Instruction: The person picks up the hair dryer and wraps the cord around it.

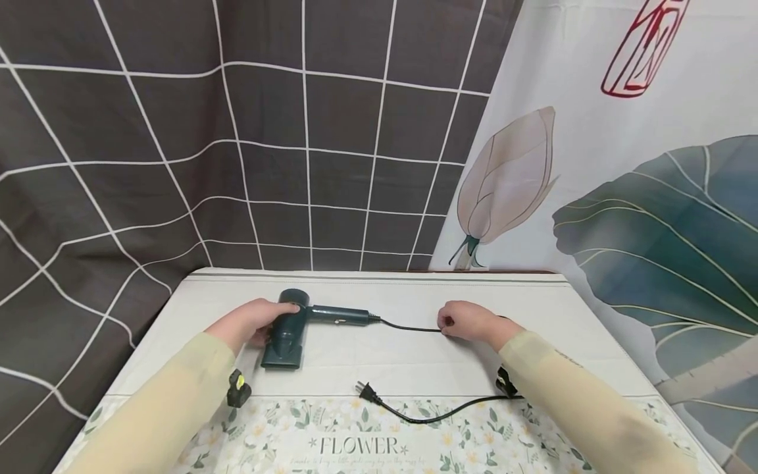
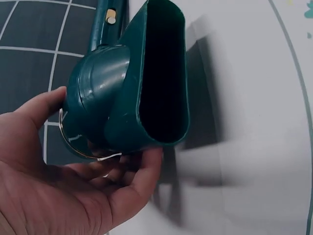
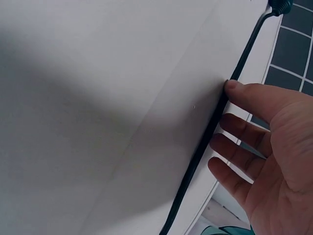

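Note:
A dark green hair dryer lies toward the left of the table, its handle pointing right and its flat nozzle toward the near side. My left hand grips the barrel, thumb on top and fingers curled round the side and underneath. From the handle's end a black power cord runs right to my right hand. There the thumb and fingertips pinch the cord; the index finger is hidden in the right wrist view. Nearer me lies the two-pin plug, its prongs pointing left.
The white table cover has a floral front part lettered FLOWER. Part of the cord curves from the plug and passes under the right forearm. A dark grid curtain hangs behind, with a white cloth showing lotus prints at the right.

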The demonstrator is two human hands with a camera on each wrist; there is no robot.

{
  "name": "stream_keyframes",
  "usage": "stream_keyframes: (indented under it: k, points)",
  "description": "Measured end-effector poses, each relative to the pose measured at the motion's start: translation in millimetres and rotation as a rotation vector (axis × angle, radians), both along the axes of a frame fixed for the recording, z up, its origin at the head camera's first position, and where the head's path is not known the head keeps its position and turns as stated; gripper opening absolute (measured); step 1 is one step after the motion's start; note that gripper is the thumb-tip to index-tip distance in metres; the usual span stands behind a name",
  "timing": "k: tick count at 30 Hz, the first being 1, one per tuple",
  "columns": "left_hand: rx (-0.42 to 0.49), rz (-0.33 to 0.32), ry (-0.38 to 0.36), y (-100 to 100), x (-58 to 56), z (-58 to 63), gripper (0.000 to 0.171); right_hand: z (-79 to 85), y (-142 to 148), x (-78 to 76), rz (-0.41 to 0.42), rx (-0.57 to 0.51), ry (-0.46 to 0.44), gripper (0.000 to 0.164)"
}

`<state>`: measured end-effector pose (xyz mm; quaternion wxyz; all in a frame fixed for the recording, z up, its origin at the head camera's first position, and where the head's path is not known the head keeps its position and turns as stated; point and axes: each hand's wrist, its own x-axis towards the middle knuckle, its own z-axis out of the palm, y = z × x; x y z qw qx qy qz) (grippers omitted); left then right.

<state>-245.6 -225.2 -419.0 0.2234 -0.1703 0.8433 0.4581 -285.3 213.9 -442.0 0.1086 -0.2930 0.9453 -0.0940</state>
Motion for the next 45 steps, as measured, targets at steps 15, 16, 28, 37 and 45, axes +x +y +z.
stream_keyframes:
  k: [15, 16, 28, 37, 45]
  points:
    - [0.119, -0.013, -0.007, 3.9, 3.5, 3.3, 0.083, 0.1, 2.6, 1.2, 0.027, 0.015, 0.051, 0.019]
    - [0.118, -0.017, -0.003, 3.8, 4.3, 3.4, 0.083, 0.3, 3.1, 1.6, 0.023, -0.001, 0.050, 0.018]
    - [0.238, -0.016, 0.059, -2.7, 20.6, 5.7, 0.090, 11.5, 10.1, 13.1, -0.027, -0.214, 0.068, 0.007]
    - [0.289, 0.011, 0.114, 0.5, 44.4, 13.3, 0.093, 20.0, 19.4, 36.7, -0.015, -0.262, 0.238, 0.015]
    - [0.339, 0.004, 0.158, 7.4, 60.2, 17.9, 0.092, 25.4, 28.3, 56.1, -0.003, -0.337, 0.372, 0.014]
